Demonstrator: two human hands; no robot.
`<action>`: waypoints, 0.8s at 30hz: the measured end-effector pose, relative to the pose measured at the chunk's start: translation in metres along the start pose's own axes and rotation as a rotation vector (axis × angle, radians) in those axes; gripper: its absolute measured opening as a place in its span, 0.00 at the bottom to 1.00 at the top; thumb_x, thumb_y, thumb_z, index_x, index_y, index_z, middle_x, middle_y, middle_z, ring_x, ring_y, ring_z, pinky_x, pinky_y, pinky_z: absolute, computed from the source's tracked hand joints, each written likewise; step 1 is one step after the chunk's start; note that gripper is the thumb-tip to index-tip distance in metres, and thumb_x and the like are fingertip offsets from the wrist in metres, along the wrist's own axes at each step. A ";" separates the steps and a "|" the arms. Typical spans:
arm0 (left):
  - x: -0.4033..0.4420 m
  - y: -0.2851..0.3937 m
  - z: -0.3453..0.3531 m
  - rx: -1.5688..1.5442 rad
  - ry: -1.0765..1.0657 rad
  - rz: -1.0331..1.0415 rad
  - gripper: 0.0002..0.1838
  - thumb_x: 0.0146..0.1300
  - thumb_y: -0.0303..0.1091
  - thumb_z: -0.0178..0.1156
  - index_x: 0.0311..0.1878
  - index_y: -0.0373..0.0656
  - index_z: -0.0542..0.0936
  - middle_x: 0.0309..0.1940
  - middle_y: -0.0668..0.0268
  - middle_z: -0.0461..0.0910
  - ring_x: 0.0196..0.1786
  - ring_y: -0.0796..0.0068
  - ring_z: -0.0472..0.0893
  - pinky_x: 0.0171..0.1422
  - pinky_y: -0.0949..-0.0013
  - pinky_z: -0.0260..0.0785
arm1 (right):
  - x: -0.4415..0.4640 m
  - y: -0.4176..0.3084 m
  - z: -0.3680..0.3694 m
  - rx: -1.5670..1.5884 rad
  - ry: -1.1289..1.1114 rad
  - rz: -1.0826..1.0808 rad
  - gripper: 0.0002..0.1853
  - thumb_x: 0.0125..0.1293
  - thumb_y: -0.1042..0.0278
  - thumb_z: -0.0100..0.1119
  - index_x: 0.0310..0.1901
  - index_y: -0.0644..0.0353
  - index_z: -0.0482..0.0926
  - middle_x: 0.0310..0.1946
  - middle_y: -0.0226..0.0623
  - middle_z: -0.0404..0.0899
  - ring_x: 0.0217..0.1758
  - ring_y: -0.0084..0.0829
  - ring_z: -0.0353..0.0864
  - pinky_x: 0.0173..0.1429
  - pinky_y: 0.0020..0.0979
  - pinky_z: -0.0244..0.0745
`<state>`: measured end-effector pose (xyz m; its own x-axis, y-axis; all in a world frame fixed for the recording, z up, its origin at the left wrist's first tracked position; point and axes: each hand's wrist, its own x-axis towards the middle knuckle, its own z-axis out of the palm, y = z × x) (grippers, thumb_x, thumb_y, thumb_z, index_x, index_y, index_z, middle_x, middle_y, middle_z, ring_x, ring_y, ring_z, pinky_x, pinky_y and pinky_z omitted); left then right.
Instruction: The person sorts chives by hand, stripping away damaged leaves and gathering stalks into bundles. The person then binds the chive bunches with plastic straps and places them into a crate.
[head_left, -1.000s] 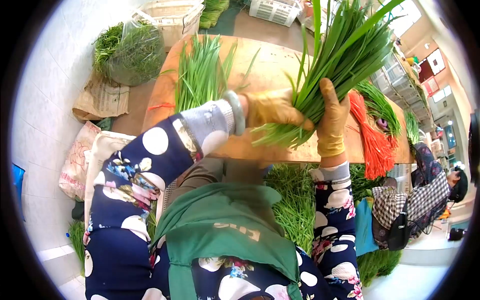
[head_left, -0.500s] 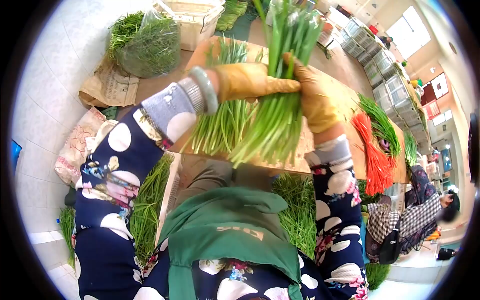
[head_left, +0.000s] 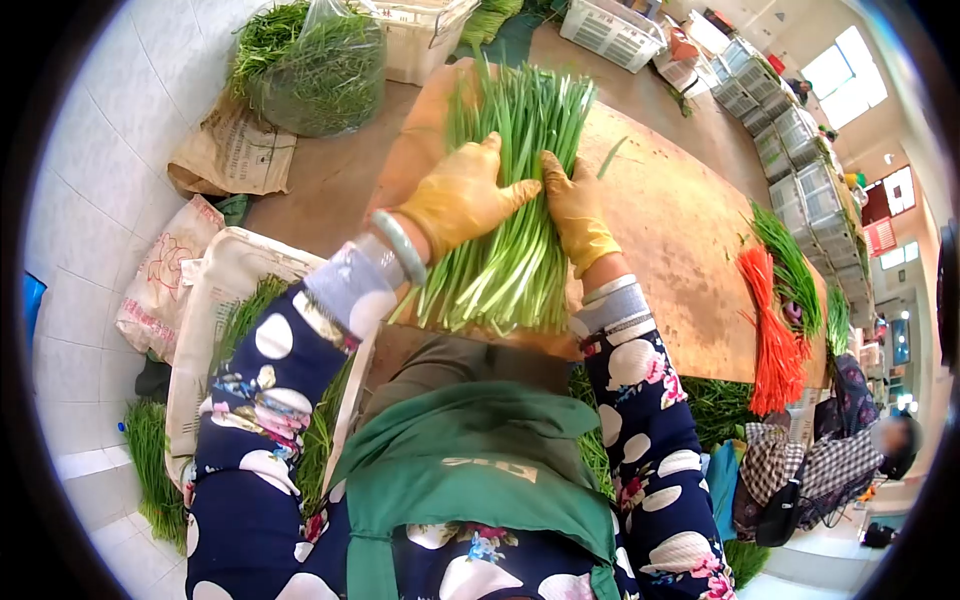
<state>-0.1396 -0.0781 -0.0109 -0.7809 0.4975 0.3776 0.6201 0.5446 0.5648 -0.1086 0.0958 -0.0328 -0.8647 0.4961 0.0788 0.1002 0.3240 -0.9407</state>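
A thick bunch of garlic chives lies on the wooden board in front of me, pale cut ends toward my body and green leaves pointing away. My left hand, in a yellow glove, grips the bunch from the left, thumb across the top. On the opposite side my right hand, gloved alike, is closed around the edge, its fingers partly hidden. One loose leaf sticks out beside the right hand.
Red ties and more greens lie at the right of the wooden board. A white crate with greens is at left; a bag of greens stands behind. A person in checks sits at right.
The chives held raised in my hands have come down onto the board, joining the chives lying there. My hands now sit on either side of one wider bunch.
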 end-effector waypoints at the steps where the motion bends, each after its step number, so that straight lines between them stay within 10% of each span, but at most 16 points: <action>1: -0.010 0.008 -0.014 -0.036 -0.048 -0.022 0.41 0.62 0.59 0.58 0.63 0.29 0.67 0.50 0.44 0.75 0.49 0.48 0.77 0.52 0.56 0.70 | 0.000 0.000 -0.001 -0.079 0.005 -0.029 0.24 0.66 0.52 0.58 0.52 0.68 0.76 0.43 0.54 0.82 0.47 0.47 0.82 0.52 0.39 0.74; 8: -0.047 0.019 0.010 0.151 -0.070 0.108 0.46 0.66 0.62 0.47 0.72 0.30 0.54 0.74 0.41 0.48 0.77 0.44 0.46 0.77 0.45 0.35 | -0.022 -0.019 0.000 -0.374 0.006 -0.080 0.25 0.68 0.50 0.54 0.52 0.69 0.74 0.43 0.58 0.80 0.48 0.55 0.79 0.53 0.43 0.72; 16: -0.040 0.015 0.016 0.062 -0.287 0.025 0.50 0.64 0.63 0.46 0.73 0.28 0.47 0.75 0.41 0.43 0.79 0.49 0.41 0.79 0.50 0.31 | -0.011 0.004 -0.010 -0.623 0.359 -0.695 0.28 0.66 0.61 0.57 0.65 0.62 0.67 0.59 0.55 0.70 0.63 0.53 0.67 0.66 0.45 0.62; 24: -0.036 0.024 0.026 0.014 -0.228 -0.006 0.52 0.58 0.66 0.43 0.72 0.27 0.52 0.75 0.44 0.47 0.78 0.50 0.46 0.79 0.49 0.29 | -0.018 -0.006 -0.015 -0.270 -0.416 -0.579 0.19 0.72 0.65 0.50 0.62 0.58 0.74 0.65 0.41 0.68 0.69 0.36 0.64 0.73 0.33 0.56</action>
<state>-0.0946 -0.0654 -0.0300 -0.7481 0.6333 0.1979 0.6179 0.5563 0.5557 -0.0863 0.0970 -0.0237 -0.9247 -0.1397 0.3541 -0.3550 0.6522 -0.6698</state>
